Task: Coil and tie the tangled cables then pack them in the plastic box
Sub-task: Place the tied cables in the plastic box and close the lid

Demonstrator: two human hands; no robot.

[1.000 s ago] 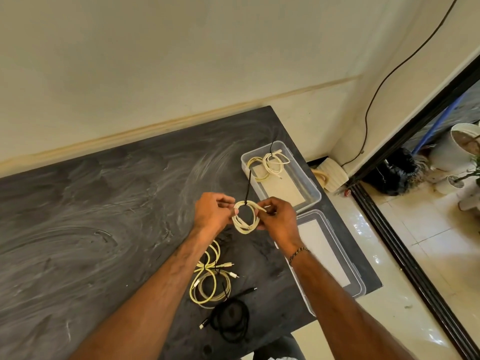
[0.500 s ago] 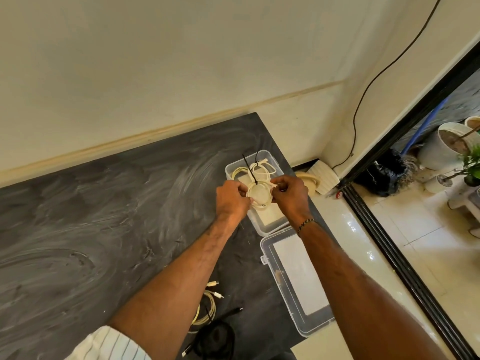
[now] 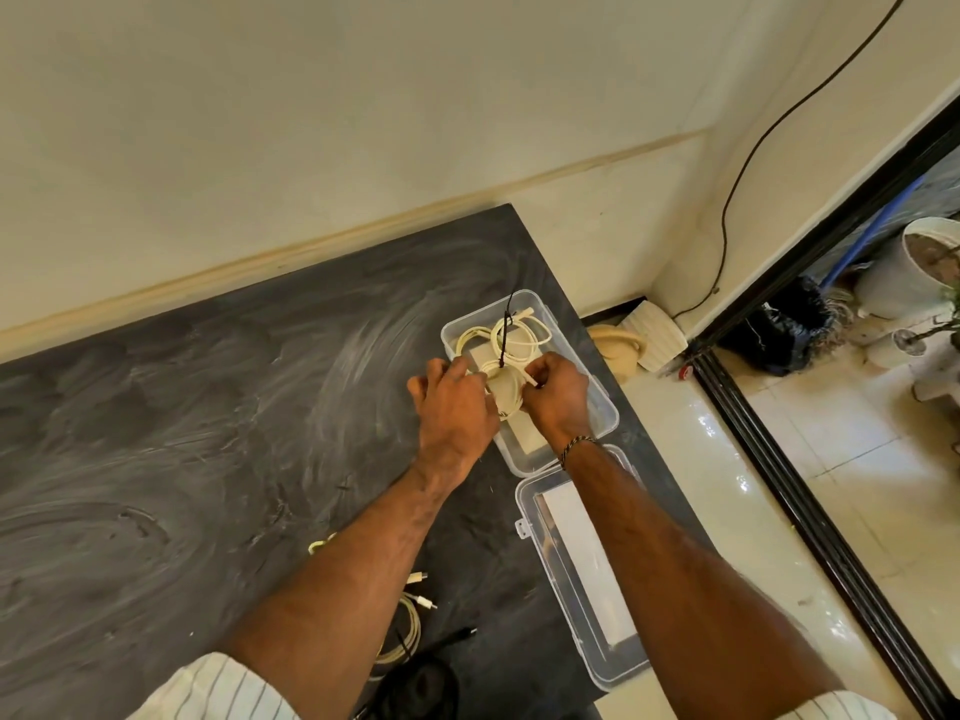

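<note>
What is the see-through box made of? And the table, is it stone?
The box looks like clear plastic: you can see the table edge through its glossy wall. Its lid beside it looks the same. The table is dark grey and matte with pale swirly smears; it could be stone or a painted board, I can't tell which.

The clear plastic box (image 3: 597,407) stands open, and a cream coiled cable (image 3: 524,339) bound with a black tie (image 3: 505,332) lies in its far end. A second cream coil (image 3: 505,389) with its own black tie sits in the middle of the box, just nearer than the first. Well short of the box lie loose cream cables (image 3: 410,623) and a black cable (image 3: 421,685), still unpacked.
</note>
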